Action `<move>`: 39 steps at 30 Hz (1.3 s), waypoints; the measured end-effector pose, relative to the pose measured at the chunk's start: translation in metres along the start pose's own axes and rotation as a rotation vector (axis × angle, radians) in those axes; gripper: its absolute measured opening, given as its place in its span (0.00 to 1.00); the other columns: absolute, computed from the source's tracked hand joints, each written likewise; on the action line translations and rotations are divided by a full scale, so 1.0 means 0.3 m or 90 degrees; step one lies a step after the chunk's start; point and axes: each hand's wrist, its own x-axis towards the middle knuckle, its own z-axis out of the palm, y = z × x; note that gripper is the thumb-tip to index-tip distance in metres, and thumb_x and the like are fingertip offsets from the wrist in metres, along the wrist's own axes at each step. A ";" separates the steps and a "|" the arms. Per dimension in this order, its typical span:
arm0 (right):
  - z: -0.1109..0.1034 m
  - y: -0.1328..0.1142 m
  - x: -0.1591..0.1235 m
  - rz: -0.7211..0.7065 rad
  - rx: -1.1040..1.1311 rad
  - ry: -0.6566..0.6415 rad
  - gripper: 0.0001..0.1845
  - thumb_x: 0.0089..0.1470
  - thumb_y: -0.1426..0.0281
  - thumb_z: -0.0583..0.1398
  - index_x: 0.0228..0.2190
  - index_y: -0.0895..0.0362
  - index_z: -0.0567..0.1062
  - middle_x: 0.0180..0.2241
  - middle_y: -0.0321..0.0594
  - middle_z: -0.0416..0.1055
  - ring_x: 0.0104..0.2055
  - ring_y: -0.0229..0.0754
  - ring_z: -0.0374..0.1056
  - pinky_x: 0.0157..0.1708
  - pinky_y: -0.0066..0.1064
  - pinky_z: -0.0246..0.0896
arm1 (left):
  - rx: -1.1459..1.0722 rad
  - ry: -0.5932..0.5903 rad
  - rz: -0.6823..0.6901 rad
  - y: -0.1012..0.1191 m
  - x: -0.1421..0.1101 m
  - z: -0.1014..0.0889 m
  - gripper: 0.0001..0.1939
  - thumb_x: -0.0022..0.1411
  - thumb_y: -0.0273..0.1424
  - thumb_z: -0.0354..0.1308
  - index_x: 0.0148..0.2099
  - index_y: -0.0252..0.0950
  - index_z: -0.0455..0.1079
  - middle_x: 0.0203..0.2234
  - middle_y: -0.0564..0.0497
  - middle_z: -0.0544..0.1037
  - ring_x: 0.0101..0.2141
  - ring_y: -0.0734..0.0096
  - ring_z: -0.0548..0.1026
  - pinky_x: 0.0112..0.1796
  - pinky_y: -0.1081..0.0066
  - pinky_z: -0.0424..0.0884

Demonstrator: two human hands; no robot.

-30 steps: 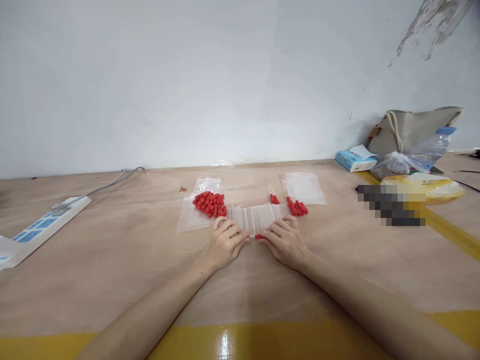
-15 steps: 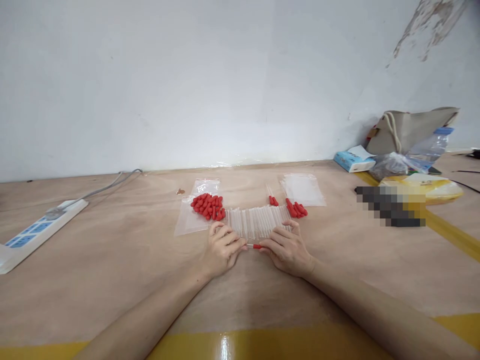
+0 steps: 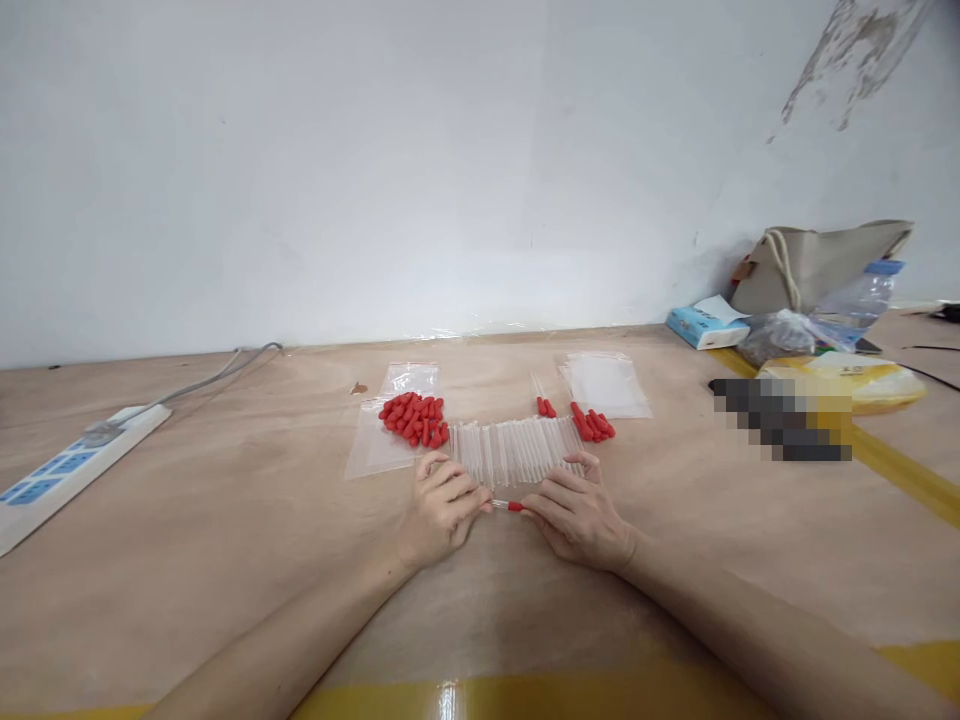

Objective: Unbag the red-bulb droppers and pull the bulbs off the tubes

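Between finger and thumb, my left hand [image 3: 448, 508] pinches a clear dropper tube [image 3: 500, 503]. My right hand [image 3: 577, 515] grips the red rubber bulb [image 3: 514, 506] at the tube's right end; its far part is hidden by the fingers. Just beyond both hands lies a row of clear tubes [image 3: 510, 448], side by side. A heap of red bulbs [image 3: 414, 418] sits past my left hand, partly on a clear plastic bag [image 3: 367, 452]. Several more red bulbs [image 3: 592, 422] lie beyond my right hand, and a couple of tubes with red bulbs [image 3: 546, 407] rest behind the row.
Clear zip bags [image 3: 609, 385] lie at the back right. A white power strip [image 3: 82, 475] is on the left. To the right are a blue tissue pack [image 3: 706, 326], a beige bag [image 3: 825, 265], a plastic bottle [image 3: 874, 295] and a yellow packet [image 3: 847, 380].
A little more clear tube shows between my hands, and less of the red bulb is hidden or visible differently. The view has shifted slightly; both hands keep their hold.
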 end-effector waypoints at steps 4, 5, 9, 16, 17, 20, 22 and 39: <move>-0.011 0.019 -0.017 0.015 0.009 -0.005 0.06 0.52 0.73 0.55 0.25 0.56 0.70 0.19 0.31 0.64 0.26 0.33 0.57 0.45 0.38 0.45 | -0.012 0.007 -0.019 -0.022 -0.015 -0.007 0.04 0.58 0.26 0.53 0.33 0.38 0.69 0.22 0.54 0.72 0.29 0.73 0.66 0.39 0.63 0.58; -0.014 0.031 -0.023 0.035 0.011 0.004 0.06 0.51 0.73 0.55 0.25 0.56 0.70 0.19 0.31 0.64 0.27 0.34 0.57 0.44 0.38 0.47 | -0.015 0.014 -0.034 -0.030 -0.021 -0.010 0.04 0.58 0.26 0.53 0.34 0.37 0.69 0.22 0.54 0.71 0.28 0.73 0.65 0.38 0.65 0.59; -0.010 0.099 -0.033 0.156 0.064 0.109 0.05 0.51 0.72 0.57 0.32 0.55 0.72 0.24 0.35 0.66 0.29 0.36 0.61 0.38 0.34 0.55 | -0.041 0.024 -0.081 -0.055 -0.049 -0.006 0.10 0.59 0.24 0.51 0.43 0.37 0.68 0.27 0.52 0.70 0.29 0.75 0.66 0.33 0.72 0.63; 0.004 0.257 -0.039 0.421 0.103 0.270 0.14 0.54 0.68 0.52 0.42 0.56 0.72 0.37 0.44 0.64 0.39 0.40 0.64 0.38 0.36 0.63 | -0.040 0.054 -0.208 -0.097 -0.039 0.017 0.21 0.61 0.21 0.44 0.57 0.34 0.58 0.35 0.47 0.64 0.36 0.74 0.67 0.38 0.73 0.67; -0.001 0.281 -0.048 0.461 0.112 0.271 0.15 0.54 0.67 0.52 0.42 0.56 0.71 0.36 0.44 0.65 0.38 0.40 0.65 0.37 0.35 0.63 | -0.039 0.068 -0.209 -0.106 -0.027 0.018 0.20 0.61 0.21 0.45 0.56 0.34 0.59 0.34 0.47 0.64 0.36 0.74 0.67 0.38 0.73 0.67; -0.020 0.344 -0.081 0.583 0.137 0.272 0.18 0.51 0.63 0.55 0.43 0.58 0.69 0.33 0.41 0.67 0.31 0.37 0.64 0.31 0.33 0.63 | -0.037 0.105 -0.211 -0.127 0.020 0.023 0.15 0.61 0.23 0.46 0.50 0.35 0.64 0.33 0.49 0.67 0.34 0.74 0.68 0.37 0.73 0.67; -0.031 0.375 -0.101 0.638 0.142 0.268 0.19 0.47 0.61 0.57 0.41 0.58 0.69 0.32 0.40 0.68 0.29 0.37 0.64 0.29 0.31 0.61 | -0.032 0.113 -0.217 -0.133 0.050 0.034 0.11 0.60 0.23 0.47 0.43 0.35 0.66 0.31 0.50 0.68 0.32 0.73 0.68 0.35 0.72 0.67; -0.019 0.415 -0.135 0.649 0.171 0.144 0.16 0.42 0.59 0.60 0.29 0.58 0.74 0.30 0.41 0.72 0.34 0.42 0.67 0.39 0.35 0.60 | -0.047 -0.001 -0.127 -0.088 0.061 0.089 0.07 0.59 0.31 0.53 0.41 0.36 0.66 0.34 0.49 0.74 0.37 0.69 0.71 0.39 0.68 0.69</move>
